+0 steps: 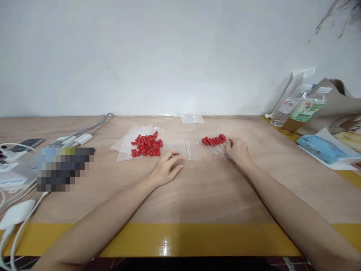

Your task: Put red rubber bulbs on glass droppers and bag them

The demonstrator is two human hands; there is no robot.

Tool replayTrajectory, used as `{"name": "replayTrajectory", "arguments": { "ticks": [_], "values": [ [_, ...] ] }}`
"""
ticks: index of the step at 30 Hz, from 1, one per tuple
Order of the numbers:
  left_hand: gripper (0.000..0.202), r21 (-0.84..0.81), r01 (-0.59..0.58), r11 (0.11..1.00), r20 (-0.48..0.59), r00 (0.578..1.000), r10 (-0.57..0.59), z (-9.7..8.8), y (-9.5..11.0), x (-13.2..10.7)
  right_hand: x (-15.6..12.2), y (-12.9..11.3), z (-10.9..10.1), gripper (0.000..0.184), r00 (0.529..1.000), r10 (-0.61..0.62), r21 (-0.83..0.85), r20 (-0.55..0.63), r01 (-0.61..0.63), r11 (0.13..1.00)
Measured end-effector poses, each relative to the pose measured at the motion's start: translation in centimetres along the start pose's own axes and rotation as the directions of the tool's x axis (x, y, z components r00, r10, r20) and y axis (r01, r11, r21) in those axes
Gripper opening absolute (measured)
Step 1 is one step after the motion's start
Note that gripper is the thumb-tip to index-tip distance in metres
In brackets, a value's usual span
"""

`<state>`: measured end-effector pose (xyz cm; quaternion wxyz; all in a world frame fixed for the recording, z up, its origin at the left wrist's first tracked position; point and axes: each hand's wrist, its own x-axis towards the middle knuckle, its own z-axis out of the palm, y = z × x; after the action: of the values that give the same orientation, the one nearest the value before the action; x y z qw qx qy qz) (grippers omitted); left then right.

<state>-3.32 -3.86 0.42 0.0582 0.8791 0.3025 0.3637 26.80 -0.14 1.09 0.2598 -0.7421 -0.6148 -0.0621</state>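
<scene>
Between the fingers of my right hand (237, 150) is a clear dropper with a red rubber bulb (222, 137), at the right end of a row of finished-looking droppers (210, 141), whose red bulbs point away from me. My left hand (168, 167) hovers or rests by the near end of the loose clear tubes (193, 149), fingers apart and curved, with nothing seen in them. Beyond it to the left, a heap of red rubber bulbs (146, 145) lies on several clear plastic bags (126, 139).
Cables, white chargers (17, 169) and a blurred-out item (64, 169) take up the left side. Two bottles (306, 107), a paper bag (332, 105) and a blue packet (321, 148) stand or lie at right. A small bag (192, 119) lies by the wall. Yellow tape (169, 239) lines the near edge.
</scene>
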Motion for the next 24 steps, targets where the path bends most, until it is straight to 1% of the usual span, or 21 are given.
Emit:
{"name": "replayTrajectory", "arguments": {
  "ticks": [2, 4, 6, 8, 10, 12, 15, 20, 24],
  "values": [
    [0.023, 0.008, 0.015, 1.000, 0.016, 1.000, -0.015, 0.0, 0.0, -0.1, -0.3, 0.0, 0.3, 0.030, 0.999, 0.013, -0.049, 0.047, -0.011, 0.999],
    [0.022, 0.014, 0.027, 1.000, 0.022, 0.999, -0.027, 0.0, 0.0, -0.1, -0.6, -0.3, 0.4, 0.030, 0.997, 0.028, -0.083, 0.066, -0.022, 0.996],
    [0.021, 0.015, 0.032, 0.999, 0.032, 0.999, -0.032, -0.1, 0.0, -0.2, -0.8, -0.5, 0.3, 0.030, 0.998, 0.047, -0.102, 0.037, -0.043, 0.994],
    [0.021, 0.014, 0.031, 0.999, 0.038, 0.999, -0.031, -0.1, -0.1, -0.2, -0.8, -0.4, 0.4, 0.031, 0.998, 0.062, -0.100, -0.019, -0.064, 0.993],
    [0.021, 0.015, 0.033, 0.999, 0.045, 0.998, -0.034, -0.1, -0.1, -0.2, -0.5, 0.0, 0.5, 0.036, 0.995, 0.091, -0.080, -0.043, -0.094, 0.992],
    [0.020, 0.017, 0.039, 0.999, 0.059, 0.997, -0.040, -0.1, 0.0, -0.1, 0.0, 0.5, 0.8, 0.041, 0.992, 0.129, -0.055, 0.004, -0.128, 0.990],
    [0.019, 0.022, 0.043, 0.999, 0.082, 0.996, -0.044, -0.1, 0.0, -0.1, 0.7, 1.2, 1.3, 0.041, 0.981, 0.172, -0.014, 0.092, -0.171, 0.985],
    [0.020, 0.022, 0.052, 0.998, 0.090, 0.995, -0.054, -0.1, 0.0, -0.1, 0.8, 1.5, 1.7, 0.034, 0.975, 0.146, 0.049, 0.169, -0.157, 0.986],
    [0.019, 0.014, 0.039, 0.999, 0.067, 0.997, -0.039, -0.1, -0.1, -0.1, 0.2, 1.2, 1.1, 0.028, 0.970, 0.138, 0.051, 0.201, -0.151, 0.987]
  ]
}}
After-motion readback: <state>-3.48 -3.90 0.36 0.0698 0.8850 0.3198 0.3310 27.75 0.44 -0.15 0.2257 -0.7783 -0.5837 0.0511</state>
